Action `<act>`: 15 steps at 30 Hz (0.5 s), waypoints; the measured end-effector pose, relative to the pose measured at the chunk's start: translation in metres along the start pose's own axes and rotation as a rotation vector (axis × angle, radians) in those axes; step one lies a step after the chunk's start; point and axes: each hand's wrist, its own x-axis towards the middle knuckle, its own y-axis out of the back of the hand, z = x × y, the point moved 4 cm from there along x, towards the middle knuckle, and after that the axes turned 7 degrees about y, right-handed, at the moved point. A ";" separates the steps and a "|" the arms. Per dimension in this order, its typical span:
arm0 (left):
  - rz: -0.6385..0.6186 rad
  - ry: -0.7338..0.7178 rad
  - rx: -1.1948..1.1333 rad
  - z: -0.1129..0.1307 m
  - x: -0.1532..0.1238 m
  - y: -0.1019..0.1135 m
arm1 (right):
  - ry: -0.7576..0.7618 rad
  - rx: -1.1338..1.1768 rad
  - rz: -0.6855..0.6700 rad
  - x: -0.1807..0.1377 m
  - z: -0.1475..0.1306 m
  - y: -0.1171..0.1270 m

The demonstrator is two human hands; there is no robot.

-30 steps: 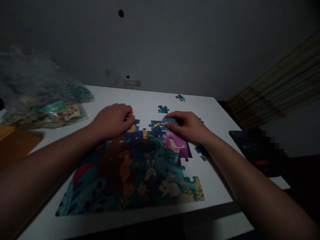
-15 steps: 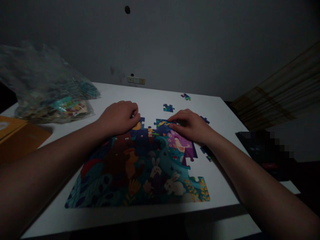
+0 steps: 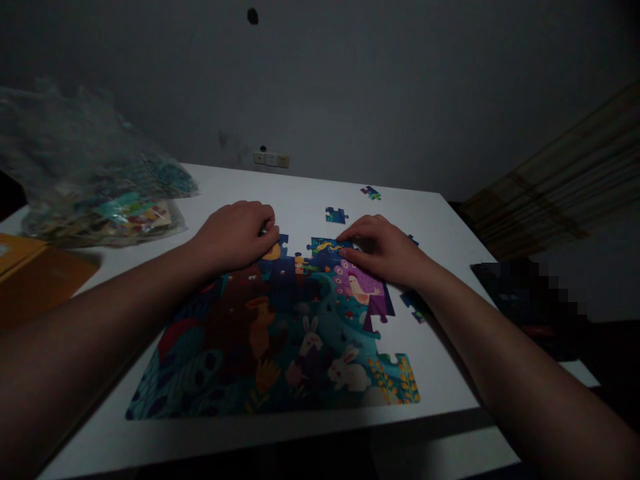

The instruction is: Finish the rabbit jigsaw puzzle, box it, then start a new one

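Note:
A partly assembled jigsaw puzzle (image 3: pixel 280 340) with rabbits, a bear and a purple peacock lies on a white table (image 3: pixel 310 200). My left hand (image 3: pixel 235 235) rests curled on the puzzle's far left edge, fingers pressed onto the pieces there. My right hand (image 3: pixel 383 250) lies over the far right part, its fingertips pressing a blue puzzle piece (image 3: pixel 325 245) at the top edge. Loose pieces lie beyond: one blue piece (image 3: pixel 336 215) near my right hand and another piece (image 3: pixel 371 193) farther back. A further loose piece (image 3: pixel 415 305) sits by my right wrist.
A clear plastic bag (image 3: pixel 95 193) of puzzle pieces lies at the table's left. An orange box (image 3: pixel 35 277) sits at the left edge. A dark object (image 3: pixel 525 293) lies to the right. The wall with sockets (image 3: pixel 271 159) stands behind.
The view shifted slightly between frames. My right fingertips moved a little left along the blue piece at the top edge. My left hand stays in place.

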 end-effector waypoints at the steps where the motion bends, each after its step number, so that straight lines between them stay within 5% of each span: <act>1: 0.000 -0.002 0.004 0.000 0.000 0.000 | 0.000 -0.003 0.003 0.000 0.000 0.000; 15: -0.008 0.009 0.007 0.001 0.000 0.000 | 0.019 -0.022 0.008 0.000 -0.006 0.006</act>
